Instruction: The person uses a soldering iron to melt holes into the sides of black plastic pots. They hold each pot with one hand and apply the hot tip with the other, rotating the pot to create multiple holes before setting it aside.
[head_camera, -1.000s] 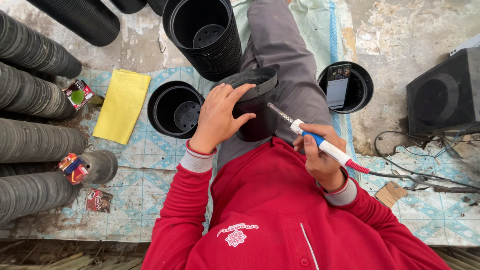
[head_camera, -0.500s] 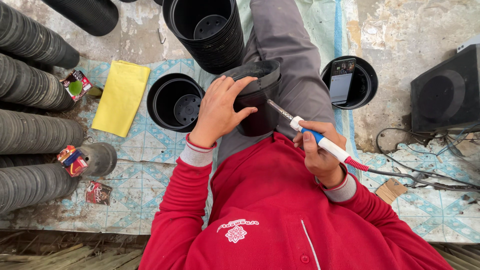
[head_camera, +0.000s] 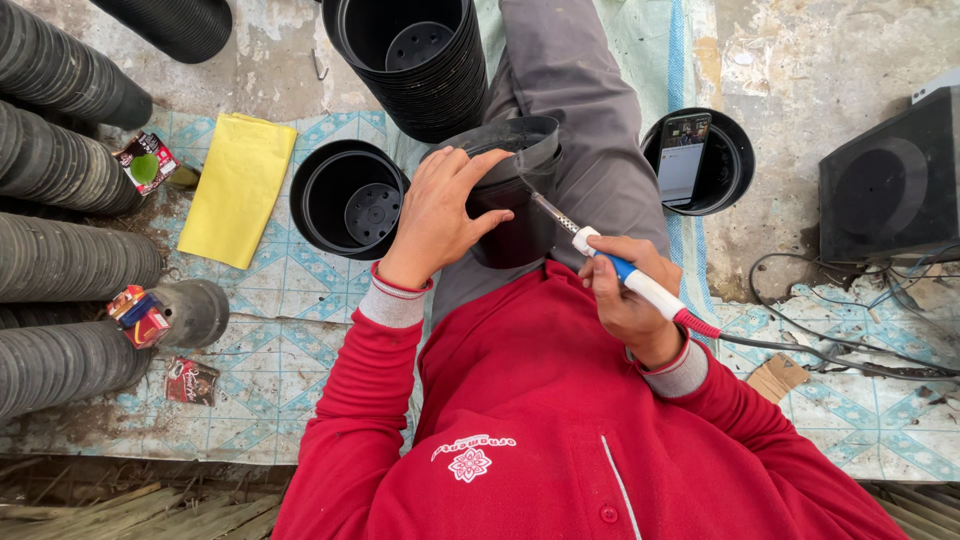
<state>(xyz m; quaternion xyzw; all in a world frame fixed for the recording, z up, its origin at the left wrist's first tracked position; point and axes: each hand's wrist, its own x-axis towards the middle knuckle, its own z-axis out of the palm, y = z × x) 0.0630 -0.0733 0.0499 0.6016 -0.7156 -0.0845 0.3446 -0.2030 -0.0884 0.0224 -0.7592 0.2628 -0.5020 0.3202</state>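
Black pot (head_camera: 515, 190) in spread left hand (head_camera: 440, 215) — right hand (head_camera: 625, 290) fingers curled round soldering iron (head_camera: 630, 280), tip at rim.

At ten o'clock a red-and-green packet (head_camera: 143, 163) lies by the stacked pots. At eight o'clock sit a red-yellow box (head_camera: 140, 313) and dark red sachet (head_camera: 193, 381). At two o'clock a lit phone screen (head_camera: 683, 157) rests in a black pot (head_camera: 735, 165).

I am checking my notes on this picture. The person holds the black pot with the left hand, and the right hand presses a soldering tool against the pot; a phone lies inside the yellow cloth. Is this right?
Not quite. In the head view the phone lies inside a black pot on the floor, not in the yellow cloth. The rest stands: the left hand holds the pot, and the right hand puts the soldering tool to it.
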